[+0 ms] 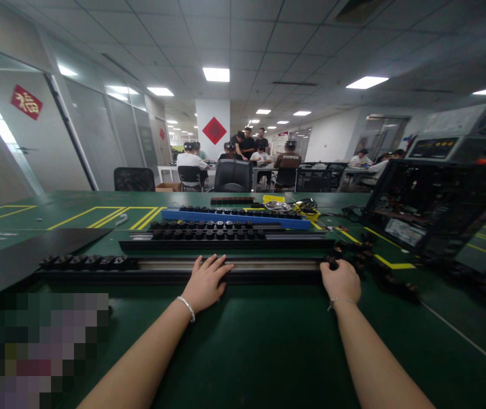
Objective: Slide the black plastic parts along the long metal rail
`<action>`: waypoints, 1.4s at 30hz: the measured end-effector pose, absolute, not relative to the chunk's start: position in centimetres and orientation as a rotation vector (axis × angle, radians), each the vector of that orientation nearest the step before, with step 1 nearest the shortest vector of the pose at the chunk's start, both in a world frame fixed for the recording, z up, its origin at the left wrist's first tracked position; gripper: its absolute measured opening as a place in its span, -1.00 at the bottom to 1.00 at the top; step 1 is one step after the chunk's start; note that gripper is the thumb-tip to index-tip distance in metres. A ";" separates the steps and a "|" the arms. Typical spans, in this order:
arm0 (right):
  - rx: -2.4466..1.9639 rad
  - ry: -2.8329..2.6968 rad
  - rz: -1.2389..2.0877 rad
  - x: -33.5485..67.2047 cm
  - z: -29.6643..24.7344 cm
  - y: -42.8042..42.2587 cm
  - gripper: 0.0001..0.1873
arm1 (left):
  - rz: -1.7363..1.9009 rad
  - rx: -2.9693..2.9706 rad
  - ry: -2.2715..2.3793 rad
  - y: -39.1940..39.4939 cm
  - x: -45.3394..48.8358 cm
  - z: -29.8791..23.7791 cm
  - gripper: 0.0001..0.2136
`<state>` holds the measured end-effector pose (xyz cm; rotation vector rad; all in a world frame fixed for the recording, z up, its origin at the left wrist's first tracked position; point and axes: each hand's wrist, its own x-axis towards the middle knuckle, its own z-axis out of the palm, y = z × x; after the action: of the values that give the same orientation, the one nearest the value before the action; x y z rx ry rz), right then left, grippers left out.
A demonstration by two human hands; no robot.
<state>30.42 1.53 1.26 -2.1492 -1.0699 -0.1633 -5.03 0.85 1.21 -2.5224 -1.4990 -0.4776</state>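
Note:
A long black rail point(268, 271) with a pale metal strip lies crosswise on the green table. Several small black parts point(92, 261) sit in a row at its left end. My left hand point(208, 282) rests on the rail's middle, fingers spread. At the right end, the fingers of my right hand point(343, 281) are closed around a small black part point(331, 263), mostly hidden by them. More loose black parts point(390, 278) lie just right of that hand.
Behind the rail lie another black rail point(226, 245) and a blue rail point(234, 217), both bearing rows of black parts. A metal dish point(277, 207) stands beyond. An open black computer case point(434, 210) stands at right. Several people sit or stand at far tables.

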 end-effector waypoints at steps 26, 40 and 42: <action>-2.203 -0.938 -0.028 31.3 1.8 1.5 -0.54 | -0.484 -2.522 -1.493 0.9 -5.1 1.2 -0.53; -2.183 -0.888 -0.025 31.7 1.7 1.5 -0.51 | -0.496 -2.524 -1.499 0.8 -5.0 1.3 -0.54; -2.178 -0.877 -0.037 31.7 1.7 1.5 -0.50 | -0.494 -2.526 -1.501 0.8 -5.0 1.3 -0.54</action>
<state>31.69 1.51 1.72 -2.1777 -0.8771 -0.0367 -5.04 0.82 1.34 -2.5262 -1.5010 -0.4940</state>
